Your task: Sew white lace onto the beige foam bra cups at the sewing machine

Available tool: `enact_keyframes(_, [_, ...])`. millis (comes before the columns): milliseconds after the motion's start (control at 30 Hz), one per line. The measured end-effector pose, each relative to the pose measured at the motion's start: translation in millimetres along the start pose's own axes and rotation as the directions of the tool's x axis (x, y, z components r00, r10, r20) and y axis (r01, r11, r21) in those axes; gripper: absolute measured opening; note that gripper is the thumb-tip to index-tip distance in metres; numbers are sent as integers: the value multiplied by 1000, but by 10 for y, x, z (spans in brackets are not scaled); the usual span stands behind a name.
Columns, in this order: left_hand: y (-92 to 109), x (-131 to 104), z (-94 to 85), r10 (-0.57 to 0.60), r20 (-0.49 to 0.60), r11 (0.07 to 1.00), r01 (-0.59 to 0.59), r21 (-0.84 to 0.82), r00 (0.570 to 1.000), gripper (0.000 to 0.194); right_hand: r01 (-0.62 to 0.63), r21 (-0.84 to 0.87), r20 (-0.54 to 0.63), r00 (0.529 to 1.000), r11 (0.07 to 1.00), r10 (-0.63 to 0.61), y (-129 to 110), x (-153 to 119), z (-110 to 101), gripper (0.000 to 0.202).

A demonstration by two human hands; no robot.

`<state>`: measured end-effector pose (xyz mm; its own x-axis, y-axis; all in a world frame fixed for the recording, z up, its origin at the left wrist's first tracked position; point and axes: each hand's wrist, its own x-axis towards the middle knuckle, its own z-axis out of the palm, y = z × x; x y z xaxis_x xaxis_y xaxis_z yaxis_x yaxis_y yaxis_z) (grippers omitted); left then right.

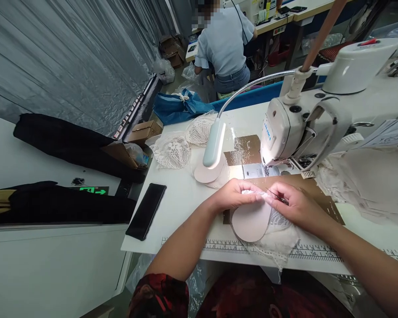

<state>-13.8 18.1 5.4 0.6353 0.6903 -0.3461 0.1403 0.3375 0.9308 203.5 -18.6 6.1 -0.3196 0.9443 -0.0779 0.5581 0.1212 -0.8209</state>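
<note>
My left hand pinches the upper edge of a white lace piece with a pale pink rounded pad lying against it. Opposite, my right hand is closed on the same lace edge, fingertips close to the left ones. A thin dark pointed tool also sits in the right fingers; its exact kind is too small to tell. Just beyond both hands is the sewing machine, its needle area lit. The lace hangs over the ruler strip along the table's front edge.
A lamp head on a bent neck hangs left of the needle, above another pad. Lace cups lie farther back. A black phone rests at the left edge. Stacked pale pieces are right. A seated person works beyond.
</note>
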Motion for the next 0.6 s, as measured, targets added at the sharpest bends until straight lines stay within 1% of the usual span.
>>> enact_keyframes(100, [84, 34, -177, -16, -74, 978, 31, 205, 997, 39, 4, -52, -69, 998, 999, -8, -4, 0, -93, 23])
enact_keyframes(133, [124, 65, -240, -10, -100, 960, 38, 279, 995, 38, -4, -74, -74, 997, 997, -1, 2, 5, -127, 21])
enact_keyframes(200, [211, 167, -343, 9, -120, 905, 43, 423, 993, 36, 5, -109, -42, 999, 994, -10, 26, 26, -178, 23])
enact_keyframes(233, [253, 234, -376, 25, -118, 856, 40, 515, 993, 34, 29, -127, -14, 999, 991, -31, 45, 42, -191, 25])
enact_keyframes(300, [326, 376, -400, 75, -105, 709, 21, 705, 992, 29, 79, -200, 24, 997, 977, -75, 97, 77, -193, 29])
enact_keyframes(367, [382, 483, -378, 142, -103, 559, 6, 829, 984, 20, 102, -303, 35, 995, 948, -96, 159, 107, -175, 30])
enact_keyframes(433, [419, 510, -324, 241, -113, 438, -4, 899, 964, 16, 115, -355, 35, 993, 928, -109, 213, 122, -158, 31])
enact_keyframes(467, [429, 490, -284, 297, -115, 385, -8, 923, 948, 17, 128, -355, 29, 992, 926, -126, 232, 126, -153, 32])
enact_keyframes(533, [422, 402, -178, 399, -80, 274, -36, 961, 914, 19, 152, -336, 6, 987, 930, -160, 252, 131, -149, 34])
enact_keyframes(567, [403, 348, -111, 426, -48, 243, -63, 968, 904, 20, 156, -327, -9, 986, 932, -169, 252, 134, -148, 35])
enact_keyframes(600, [371, 297, -39, 432, -10, 232, -101, 967, 902, 23, 157, -324, -20, 985, 933, -173, 250, 139, -147, 35])
